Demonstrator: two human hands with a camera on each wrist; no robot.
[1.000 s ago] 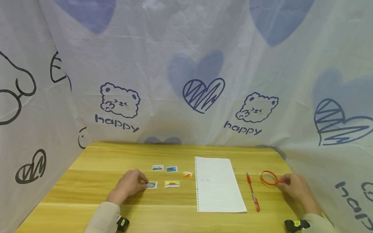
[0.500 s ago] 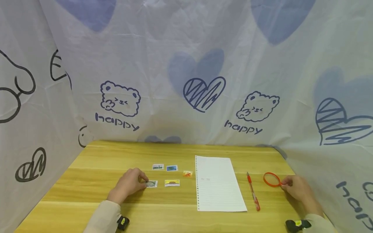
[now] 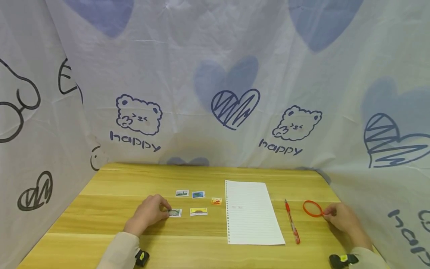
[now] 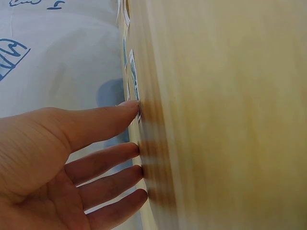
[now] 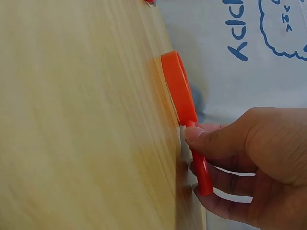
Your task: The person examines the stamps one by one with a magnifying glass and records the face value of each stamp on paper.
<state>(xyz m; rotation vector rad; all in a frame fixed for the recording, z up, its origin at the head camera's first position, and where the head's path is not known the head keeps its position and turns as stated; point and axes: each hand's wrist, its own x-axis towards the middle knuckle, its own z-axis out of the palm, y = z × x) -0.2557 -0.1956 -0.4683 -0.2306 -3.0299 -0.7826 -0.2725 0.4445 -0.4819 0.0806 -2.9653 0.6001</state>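
Note:
My left hand (image 3: 149, 212) rests on the table, with thumb and fingertips at the left edge of a greenish stamp (image 3: 175, 213). In the left wrist view the thumb touches the stamp (image 4: 134, 76); the other visible fingers are fairly straight, their tips on the wood. To the right of that stamp lies a yellow stamp (image 3: 199, 212). Over on the right, my right hand (image 3: 342, 218) grips a red magnifying glass (image 3: 304, 209) by its handle. Its ring stands close above the tabletop; the right wrist view shows the thumb on the red handle (image 5: 202, 175).
Behind lie a grey-green stamp (image 3: 182, 193), a blue stamp (image 3: 198, 194) and a small orange-yellow stamp (image 3: 216, 201). A lined sheet of paper (image 3: 253, 224) and a red pen (image 3: 292, 222) lie between the hands. A printed curtain (image 3: 201, 149) closes off the table's back.
The magnifying glass has shifted slightly right and toward me, with the right hand holding it. My left hand stays at the greenish stamp.

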